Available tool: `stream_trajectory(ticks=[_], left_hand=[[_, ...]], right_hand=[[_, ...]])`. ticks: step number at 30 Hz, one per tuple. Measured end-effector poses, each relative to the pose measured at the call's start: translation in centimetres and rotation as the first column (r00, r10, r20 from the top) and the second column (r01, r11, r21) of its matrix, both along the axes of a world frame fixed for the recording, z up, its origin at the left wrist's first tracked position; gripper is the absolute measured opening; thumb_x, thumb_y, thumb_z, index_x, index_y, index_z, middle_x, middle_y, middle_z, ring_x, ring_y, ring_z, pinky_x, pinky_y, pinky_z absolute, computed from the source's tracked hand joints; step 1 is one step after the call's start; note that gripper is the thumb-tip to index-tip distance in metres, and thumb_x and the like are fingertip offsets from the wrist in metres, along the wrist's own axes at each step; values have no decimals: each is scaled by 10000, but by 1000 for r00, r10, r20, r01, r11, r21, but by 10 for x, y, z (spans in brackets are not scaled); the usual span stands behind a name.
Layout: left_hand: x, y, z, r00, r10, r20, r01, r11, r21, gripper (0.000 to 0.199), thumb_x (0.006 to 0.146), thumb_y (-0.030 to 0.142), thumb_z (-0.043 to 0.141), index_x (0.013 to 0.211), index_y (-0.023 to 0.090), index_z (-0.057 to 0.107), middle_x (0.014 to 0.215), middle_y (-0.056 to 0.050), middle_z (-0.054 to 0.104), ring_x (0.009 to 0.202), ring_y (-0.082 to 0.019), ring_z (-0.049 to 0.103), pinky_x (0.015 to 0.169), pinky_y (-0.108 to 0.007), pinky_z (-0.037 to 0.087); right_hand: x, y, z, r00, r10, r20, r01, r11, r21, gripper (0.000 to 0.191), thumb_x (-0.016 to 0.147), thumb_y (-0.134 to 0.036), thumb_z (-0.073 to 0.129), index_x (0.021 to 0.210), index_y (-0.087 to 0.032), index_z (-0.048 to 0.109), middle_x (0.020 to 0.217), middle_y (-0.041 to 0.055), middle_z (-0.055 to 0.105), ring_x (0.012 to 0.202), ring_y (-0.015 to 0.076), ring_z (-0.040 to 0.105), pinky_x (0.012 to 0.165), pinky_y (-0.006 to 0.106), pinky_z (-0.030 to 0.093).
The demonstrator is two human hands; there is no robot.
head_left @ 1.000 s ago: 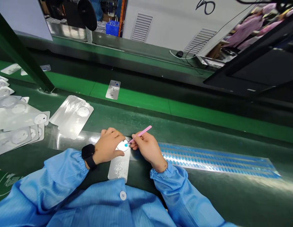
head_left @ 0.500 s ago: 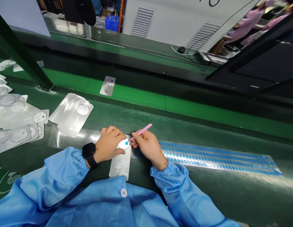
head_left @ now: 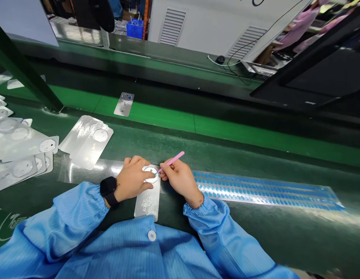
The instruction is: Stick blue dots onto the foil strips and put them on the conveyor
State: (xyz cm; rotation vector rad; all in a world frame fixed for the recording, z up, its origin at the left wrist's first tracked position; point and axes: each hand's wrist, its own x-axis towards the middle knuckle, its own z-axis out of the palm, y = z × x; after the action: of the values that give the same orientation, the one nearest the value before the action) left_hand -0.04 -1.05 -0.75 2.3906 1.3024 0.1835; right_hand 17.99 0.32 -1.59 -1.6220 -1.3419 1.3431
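A thin silvery panel [head_left: 147,203], shaped like a phone back cover with a white octagonal camera area, lies flat in front of me. My left hand [head_left: 133,176] rests over its left side with fingers apart. Its index fingertip presses a small blue dot sticker [head_left: 155,175] on the octagon, mostly covering it. My right hand [head_left: 180,176] pinches pink tweezers [head_left: 174,159], whose tip points at that dot. To the right is a clear sheet [head_left: 261,192] with rows of blue dots.
Stacked silvery panels [head_left: 91,143] lie at left, with more panels [head_left: 23,166] beyond them. A single panel [head_left: 124,104] sits on the bright green belt [head_left: 165,118]. A green post [head_left: 28,69] rises at left, and a dark screen-like panel [head_left: 322,73] leans in at right.
My left index finger has come down onto the blue dot, which was uncovered before. The tweezers stay beside it. The panel on the belt has shifted slightly left.
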Motion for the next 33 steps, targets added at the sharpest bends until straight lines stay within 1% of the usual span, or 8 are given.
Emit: stream_trajectory(ticks=[5, 9, 11, 14, 17, 26, 31, 33], left_hand=[[1, 0, 2, 999, 1, -43, 0, 1000, 7, 235, 777, 399, 709, 995, 313, 708, 1189, -68, 574, 1125, -292, 430, 879, -455, 326], [2, 0, 2, 998, 3, -63, -3, 1000, 16, 264, 771, 406, 714, 1010, 299, 683, 1198, -70, 569, 1133, -294, 428, 870, -442, 334], [3, 0, 2, 998, 11, -63, -10, 1000, 17, 311, 765, 406, 721, 1041, 281, 651, 1187, -74, 570, 1122, -288, 435, 867, -435, 340], [4, 0, 1, 998, 26, -56, -25, 1000, 18, 381, 756, 416, 731, 1073, 249, 600, 1166, -78, 571, 1103, -282, 444, 859, -425, 348], [5, 0, 0, 999, 28, -41, -27, 999, 22, 401, 749, 421, 737, 1061, 232, 571, 1163, -74, 562, 1093, -278, 443, 853, -418, 348], [7, 2, -1, 998, 62, -30, -62, 998, 10, 451, 710, 404, 773, 1020, 201, 516, 1124, -86, 551, 1097, -290, 430, 875, -427, 344], [13, -4, -9, 995, 92, 33, -93, 996, 12, 537, 690, 340, 792, 1105, 198, 482, 1132, -95, 516, 1066, -275, 460, 868, -426, 369], [14, -6, -11, 988, 121, 98, -126, 991, 45, 571, 690, 316, 787, 1151, 197, 472, 1122, -96, 501, 1041, -267, 474, 858, -417, 385]], right_hand=[[4, -6, 4, 985, 16, 170, -46, 984, 174, 148, 813, -358, 560, 755, -222, 550, 602, 30, 641, 526, 183, 613, 543, 309, 522], [10, -17, 14, 898, 46, 438, -303, 787, 537, 143, 864, -226, 449, 788, -205, 568, 811, 97, 637, 781, 220, 622, 734, 354, 518], [11, -23, 15, 801, 168, 575, -518, 677, 523, 211, 848, -131, 403, 876, -180, 607, 921, 115, 613, 829, 214, 609, 758, 345, 517], [11, -29, 9, 602, 279, 748, -710, 616, 342, 261, 851, -117, 445, 1012, -169, 643, 972, 106, 589, 737, 187, 603, 676, 313, 527], [13, -31, 1, 516, 289, 806, -749, 609, 261, 234, 877, -170, 511, 1059, -181, 657, 985, 98, 590, 732, 185, 613, 652, 303, 527], [10, -27, 5, 482, 356, 800, -743, 650, 158, 203, 898, -179, 501, 1045, -198, 639, 1050, 91, 571, 798, 194, 624, 690, 317, 532], [7, -15, 7, 680, 341, 649, -585, 786, 200, 375, 728, -149, 661, 1090, -181, 569, 1156, 112, 521, 979, 231, 594, 834, 362, 502], [6, -6, 7, 755, 334, 565, -511, 839, 186, 345, 672, -143, 676, 998, -176, 570, 1044, 87, 567, 928, 224, 596, 806, 354, 493]])
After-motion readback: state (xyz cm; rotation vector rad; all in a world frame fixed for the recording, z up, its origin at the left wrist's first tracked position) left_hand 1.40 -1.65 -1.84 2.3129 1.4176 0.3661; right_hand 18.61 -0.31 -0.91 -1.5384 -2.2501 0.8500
